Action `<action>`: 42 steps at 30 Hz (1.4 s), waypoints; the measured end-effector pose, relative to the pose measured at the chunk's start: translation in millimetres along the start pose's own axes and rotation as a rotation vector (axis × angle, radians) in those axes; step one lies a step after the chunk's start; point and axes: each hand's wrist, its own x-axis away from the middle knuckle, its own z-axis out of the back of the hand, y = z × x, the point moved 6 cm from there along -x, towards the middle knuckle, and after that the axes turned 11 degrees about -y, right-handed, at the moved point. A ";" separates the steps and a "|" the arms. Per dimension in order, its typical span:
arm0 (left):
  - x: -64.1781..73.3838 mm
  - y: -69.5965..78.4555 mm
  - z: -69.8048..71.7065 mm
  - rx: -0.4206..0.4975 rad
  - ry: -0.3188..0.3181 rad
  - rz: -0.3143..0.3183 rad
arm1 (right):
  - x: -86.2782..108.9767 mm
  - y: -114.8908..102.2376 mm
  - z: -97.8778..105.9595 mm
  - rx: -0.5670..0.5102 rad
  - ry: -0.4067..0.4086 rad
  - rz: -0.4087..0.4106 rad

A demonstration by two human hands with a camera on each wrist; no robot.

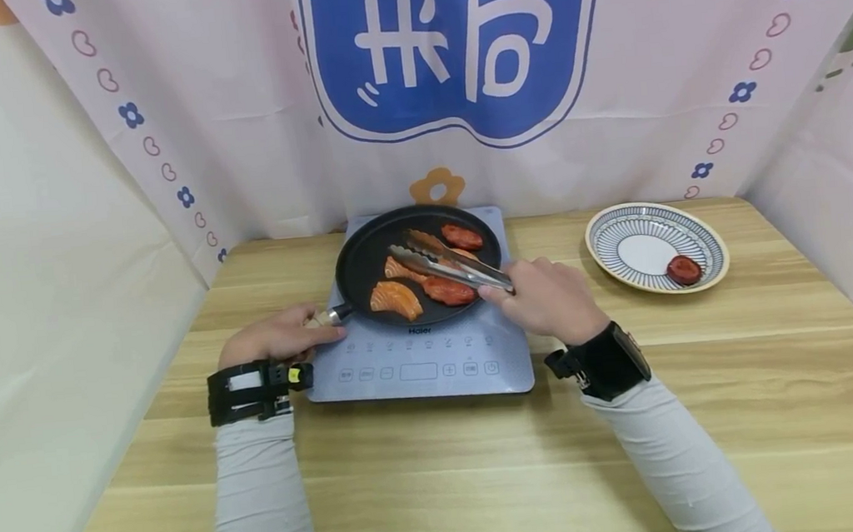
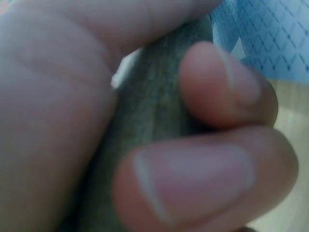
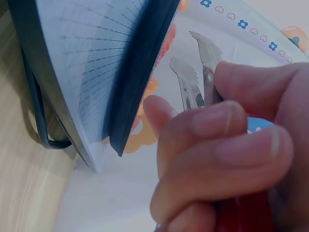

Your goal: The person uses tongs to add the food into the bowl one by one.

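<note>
My left hand (image 1: 272, 336) holds the wooden handle (image 1: 320, 318) of a black frying pan (image 1: 359, 263); in the left wrist view, fingers (image 2: 207, 179) curl round that handle (image 2: 149, 96). Metal tongs (image 1: 472, 271) are gripped in my right hand (image 1: 549, 298) above the pan's right side. In the right wrist view the tongs' scalloped tips (image 3: 184, 71) stand apart with nothing between them, and a red grip (image 3: 244, 212) shows under the fingers. Orange salmon-like slices (image 1: 396, 299) and reddish meat slices (image 1: 462, 236) lie in the pan, some partly hidden by the tongs.
The pan sits on a flat induction cooktop (image 1: 420, 379) with touch controls along its front. To the right, a patterned plate (image 1: 639, 253) bears one dark red slice (image 1: 684, 269). A wooden table (image 1: 427, 466) carries everything; printed cloth (image 1: 252, 146) hangs behind.
</note>
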 end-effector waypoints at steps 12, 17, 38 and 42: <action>-0.4 -0.1 0.7 -0.017 0.008 -0.002 | 11.4 7.3 6.8 0.021 0.029 0.000; 0.6 0.5 1.0 -0.035 0.012 -0.015 | 14.8 8.5 7.0 0.025 0.021 0.004; -2.3 -1.0 0.4 -0.016 -0.004 -0.019 | 38.0 23.8 16.3 0.024 0.068 -0.009; -1.5 -0.5 1.4 -0.018 0.001 -0.020 | 41.6 28.7 18.5 0.024 0.067 -0.020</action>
